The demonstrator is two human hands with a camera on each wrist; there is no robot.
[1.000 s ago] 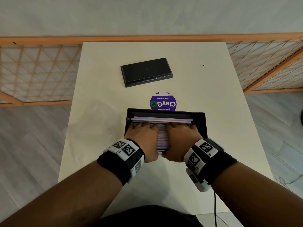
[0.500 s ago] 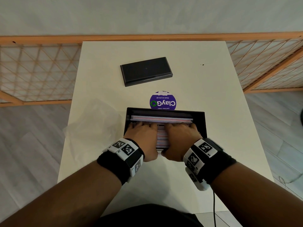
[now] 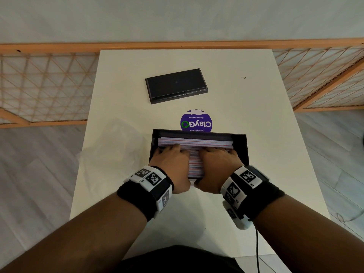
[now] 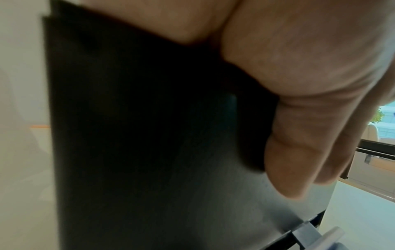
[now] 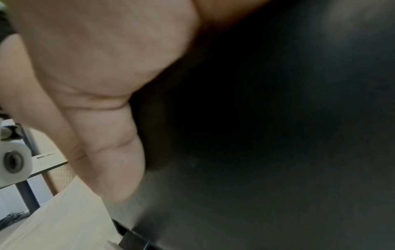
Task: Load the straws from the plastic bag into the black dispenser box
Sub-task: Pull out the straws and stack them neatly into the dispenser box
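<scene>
Both left hand [image 3: 171,170] and right hand [image 3: 215,170] clasped the black rectangular dispenser box [image 3: 240,148], fingers [image 3: 174,150] curled onto pink-striped straws [image 3: 197,142], seemingly levelling them; lidding likely next.

Open black rectangular plastic dispenser box [image 3: 241,146]: walls smooth and matt, showing a dull grey sheen close up; the thin pink-and-blue striped straws [image 3: 195,141] in it look papery and matt. Flat black rectangular lid [image 3: 176,84]: satin top, glossy highlight along its stepped edge; clear crumpled plastic bag [image 3: 110,148]: thin film, faintly shiny. Cream table top [image 3: 236,99] smooth and matt, round purple sticker [image 3: 196,123] flat print, black wristbands [image 3: 130,196] soft cloth, orange lattice railing [image 3: 177,45] wood
</scene>
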